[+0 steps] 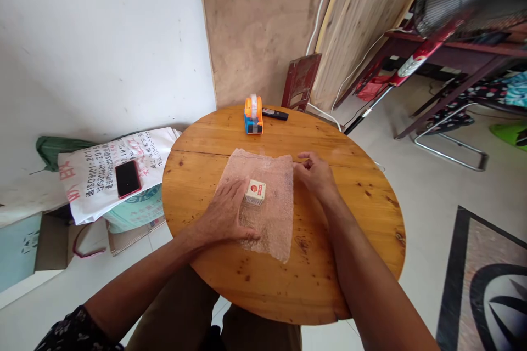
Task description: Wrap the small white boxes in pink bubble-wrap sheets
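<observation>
A sheet of clear bubble wrap (275,219) lies flat on the round wooden table (354,192). On it stands a small cream-coloured box (255,190) with a red emblem and red print on top. My left hand (226,208) rests flat on the wrap, fingers stretched out along the left side of the box and thumb spread below it. Just off the wrap's upper right edge is my right hand (317,175), its fingers bent and slightly apart, with nothing visible in them. The fingertips come close to the edge; whether they touch it I cannot tell.
An orange and blue tape dispenser (253,115) and a black handheld item (275,114) sit at the table's far side. A phone (128,179) lies on white sacks (99,164) to the left. Behind stands a wooden chair (302,81); a fan (453,5) is at the right.
</observation>
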`<state>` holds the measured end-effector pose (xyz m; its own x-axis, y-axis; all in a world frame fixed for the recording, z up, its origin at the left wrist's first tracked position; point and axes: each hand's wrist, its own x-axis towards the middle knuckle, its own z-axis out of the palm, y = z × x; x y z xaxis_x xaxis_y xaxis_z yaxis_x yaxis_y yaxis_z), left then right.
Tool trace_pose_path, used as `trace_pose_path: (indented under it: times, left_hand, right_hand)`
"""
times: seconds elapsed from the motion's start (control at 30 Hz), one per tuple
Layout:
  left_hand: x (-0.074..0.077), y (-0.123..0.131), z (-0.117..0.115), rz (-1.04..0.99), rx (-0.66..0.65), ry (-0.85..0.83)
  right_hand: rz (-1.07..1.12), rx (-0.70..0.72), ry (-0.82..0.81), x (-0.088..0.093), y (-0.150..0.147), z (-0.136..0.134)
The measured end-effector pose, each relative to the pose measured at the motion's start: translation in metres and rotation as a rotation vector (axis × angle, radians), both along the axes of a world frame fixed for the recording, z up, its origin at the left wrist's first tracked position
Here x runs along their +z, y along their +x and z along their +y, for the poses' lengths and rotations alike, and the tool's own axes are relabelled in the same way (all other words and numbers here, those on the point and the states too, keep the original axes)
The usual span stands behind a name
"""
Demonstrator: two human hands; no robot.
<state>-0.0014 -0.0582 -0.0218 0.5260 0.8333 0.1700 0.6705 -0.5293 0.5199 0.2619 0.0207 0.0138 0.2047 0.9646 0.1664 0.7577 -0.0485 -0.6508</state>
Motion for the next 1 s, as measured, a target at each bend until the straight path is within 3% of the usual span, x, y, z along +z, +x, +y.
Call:
trace_pose_path:
  times: [0.1, 0.17, 0.23, 0.33, 0.4, 0.5, 0.63, 0.73, 0.83, 0.93, 1.0]
  left_hand:
    - [0.002, 0.000, 0.001, 0.011, -0.007, -0.006]
    - [0.003, 0.000, 0.001, 0.013, -0.006, -0.019]
    - [0.004, 0.000, 0.001, 0.011, -0.004, -0.031]
    - [0.003, 0.000, 0.002, 0.007, -0.003, -0.039]
    - [0.002, 0.000, 0.002, 0.010, -0.005, -0.038]
    - [0.001, 0.001, 0.003, 0.028, -0.015, -0.021]
    - [0.002, 0.001, 0.002, 0.073, -0.041, 0.008]
    - [0.002, 0.000, 0.002, 0.100, -0.054, 0.023]
    - [0.002, 0.000, 0.001, 0.120, -0.051, 0.046]
    - [0.002, 0.001, 0.001, 0.144, -0.046, 0.054]
    - [0.001, 0.002, 0.001, 0.147, -0.042, 0.059]
  right_hand:
    - [0.223, 0.116, 0.081, 0.024, -0.007, -0.018]
    - [0.239, 0.319, 0.057, 0.039, -0.022, -0.036]
    - [0.116, 0.561, -0.011, 0.044, -0.041, -0.054]
    - [-0.199, 0.669, 0.061, 0.031, -0.068, -0.067]
    - [-0.314, 0.622, 0.063, 0.019, -0.074, -0.070]
    - [-0.211, 0.479, 0.113, 0.016, -0.059, -0.075]
    - [-0.081, 0.198, 0.136, 0.022, -0.006, -0.085]
    - [-0.202, 0.026, 0.090, 0.009, 0.037, -0.089]
    - [-0.351, -0.010, 0.068, -0.007, 0.062, -0.093]
    - [-0.391, -0.072, 0.170, 0.001, 0.052, -0.109]
    - [-0.326, 0.016, 0.289, 0.020, 0.022, -0.124]
